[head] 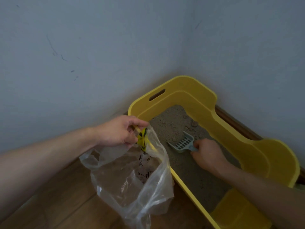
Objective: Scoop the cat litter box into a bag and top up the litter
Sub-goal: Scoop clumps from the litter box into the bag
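- My left hand [118,131] pinches the bag [132,176] by its rim, thumb and fingers clamped on the plastic. It holds the mouth open just beside the box [231,129].
- My right hand [208,154] has its fingers curled round the handle of the scoop [183,142], whose slotted blade rests in the litter [170,129], mid-box.
- I'd drive the blade low under the lumpy patch [194,124], lift it level, and shake gently so clean grains sift back.
- I'd keep the carry short and the bag mouth wide against the rim, or litter may land on the floor [66,204].
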Demonstrator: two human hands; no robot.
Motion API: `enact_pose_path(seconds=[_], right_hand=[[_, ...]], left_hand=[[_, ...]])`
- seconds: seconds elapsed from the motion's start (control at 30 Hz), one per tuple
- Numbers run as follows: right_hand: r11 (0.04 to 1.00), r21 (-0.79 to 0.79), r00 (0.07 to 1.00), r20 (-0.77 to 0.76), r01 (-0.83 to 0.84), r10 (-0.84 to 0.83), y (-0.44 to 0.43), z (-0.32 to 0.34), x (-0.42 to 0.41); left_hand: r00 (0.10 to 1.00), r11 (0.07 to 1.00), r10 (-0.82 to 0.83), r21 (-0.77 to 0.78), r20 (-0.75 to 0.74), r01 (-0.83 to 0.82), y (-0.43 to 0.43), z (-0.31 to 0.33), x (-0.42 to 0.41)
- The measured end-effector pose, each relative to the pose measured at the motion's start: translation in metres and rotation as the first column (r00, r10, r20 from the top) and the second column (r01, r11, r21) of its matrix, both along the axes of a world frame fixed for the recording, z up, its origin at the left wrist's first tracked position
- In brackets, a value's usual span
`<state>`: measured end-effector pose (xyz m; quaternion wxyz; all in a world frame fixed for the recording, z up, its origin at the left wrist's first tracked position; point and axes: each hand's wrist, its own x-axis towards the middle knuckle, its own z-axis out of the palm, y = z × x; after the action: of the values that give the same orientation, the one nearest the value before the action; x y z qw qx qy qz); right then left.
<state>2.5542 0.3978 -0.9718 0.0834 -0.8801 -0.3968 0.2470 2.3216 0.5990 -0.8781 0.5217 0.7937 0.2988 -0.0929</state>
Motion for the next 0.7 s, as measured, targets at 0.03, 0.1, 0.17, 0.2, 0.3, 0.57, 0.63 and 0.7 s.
enact_pose_path(seconds=[0.03,0.1,0.17,0.2,0.3,0.57,0.63,0.7], right_hand=[[1.000,0.013,1.000,0.001,-0.003,0.003,0.006,-0.002,0.000],[0.999,0.034,1.000,-0.001,0.001,-0.001,0.017,-0.005,0.001],[0.997,0.069,1.000,-0.008,0.021,-0.020,0.028,-0.007,0.001],[0.996,0.088,1.000,-0.003,0.027,-0.027,0.033,-0.008,0.001],[0.989,0.147,1.000,0.001,0.030,-0.030,0.051,-0.012,-0.003],[0.973,0.231,0.999,0.043,0.004,-0.015,0.069,-0.028,-0.009],[0.966,0.259,0.999,0.031,0.015,-0.024,0.067,-0.031,-0.011],[0.960,0.278,1.000,0.021,0.016,-0.023,0.064,-0.033,-0.013]], left_hand=[[1.000,1.000,-0.002,0.003,-0.001,0.002,0.001,-0.001,0.000],[1.000,1.000,-0.005,0.011,0.000,0.005,0.003,-0.005,0.002],[1.000,1.000,0.001,0.002,0.000,-0.001,0.005,-0.009,0.003],[1.000,1.000,0.004,0.002,0.002,-0.004,0.006,-0.011,0.004],[1.000,1.000,-0.015,0.020,0.011,0.015,0.008,-0.015,0.005],[1.000,0.995,-0.019,0.096,-0.005,0.020,0.010,-0.019,0.005],[1.000,0.996,-0.018,0.087,-0.002,0.018,0.010,-0.019,0.004],[1.000,0.997,-0.013,0.074,0.001,0.013,0.010,-0.019,0.004]])
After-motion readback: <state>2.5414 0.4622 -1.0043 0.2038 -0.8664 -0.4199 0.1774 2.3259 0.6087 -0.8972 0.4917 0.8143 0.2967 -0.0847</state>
